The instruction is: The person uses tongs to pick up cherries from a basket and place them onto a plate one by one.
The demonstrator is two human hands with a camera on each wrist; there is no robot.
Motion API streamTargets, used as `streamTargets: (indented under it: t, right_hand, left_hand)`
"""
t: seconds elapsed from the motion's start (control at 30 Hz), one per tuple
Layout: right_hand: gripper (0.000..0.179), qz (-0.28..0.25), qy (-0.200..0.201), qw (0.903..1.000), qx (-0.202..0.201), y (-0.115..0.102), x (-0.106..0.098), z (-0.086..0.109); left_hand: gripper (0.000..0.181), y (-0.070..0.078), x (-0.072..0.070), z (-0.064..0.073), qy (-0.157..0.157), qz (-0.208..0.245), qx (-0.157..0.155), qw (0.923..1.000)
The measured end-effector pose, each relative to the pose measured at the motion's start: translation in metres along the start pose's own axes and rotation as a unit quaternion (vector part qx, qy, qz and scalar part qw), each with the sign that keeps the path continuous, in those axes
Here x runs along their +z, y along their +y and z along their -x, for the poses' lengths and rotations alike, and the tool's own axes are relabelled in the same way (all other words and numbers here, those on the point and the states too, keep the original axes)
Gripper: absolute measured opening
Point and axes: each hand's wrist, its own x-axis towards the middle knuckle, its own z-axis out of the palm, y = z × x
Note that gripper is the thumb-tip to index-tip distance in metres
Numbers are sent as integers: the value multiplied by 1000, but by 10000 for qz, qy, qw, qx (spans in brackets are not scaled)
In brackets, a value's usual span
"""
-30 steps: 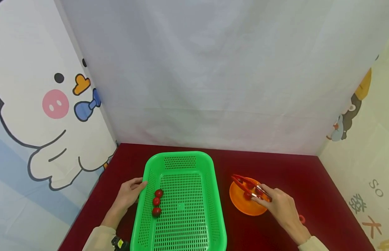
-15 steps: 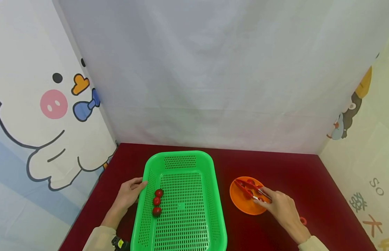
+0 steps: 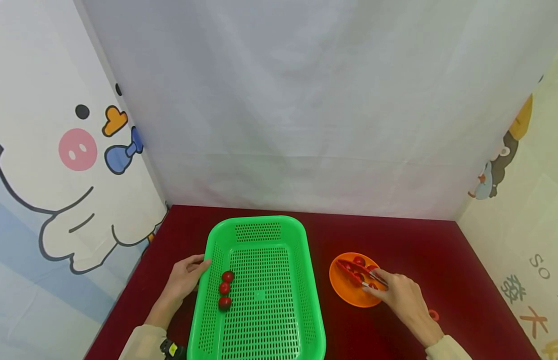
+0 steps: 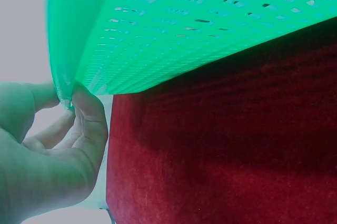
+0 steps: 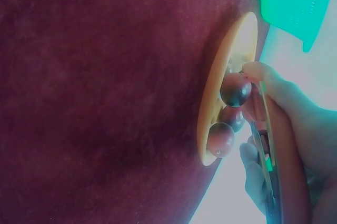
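My left hand pinches the left rim of a green perforated basket between thumb and fingers; the left wrist view shows this grip from below. Three cherry tomatoes lie in a row along the basket's left inner side. My right hand grips red-tipped tongs with metal arms. The tongs' tips are down inside an orange plate, among several cherry tomatoes. Whether a tomato is caught between the tips cannot be told.
A dark red cloth covers the table. A pale curtain rises behind it, with cartoon-printed sheets at both sides. A small red ring shows beside the right wrist. The plate stands to the right of the basket.
The tongs have lowered from over the plate's far left edge into the plate, and their arms have drawn closer together. My left hand and the basket have stayed still.
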Motion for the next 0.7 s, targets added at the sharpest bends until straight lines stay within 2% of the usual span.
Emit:
streamTargets:
  t: [0.7]
  right_hand:
    - [61, 67, -101, 9999, 57, 0, 2, -4]
  left_hand:
    - [53, 1, 0, 1, -13, 79, 19, 10000]
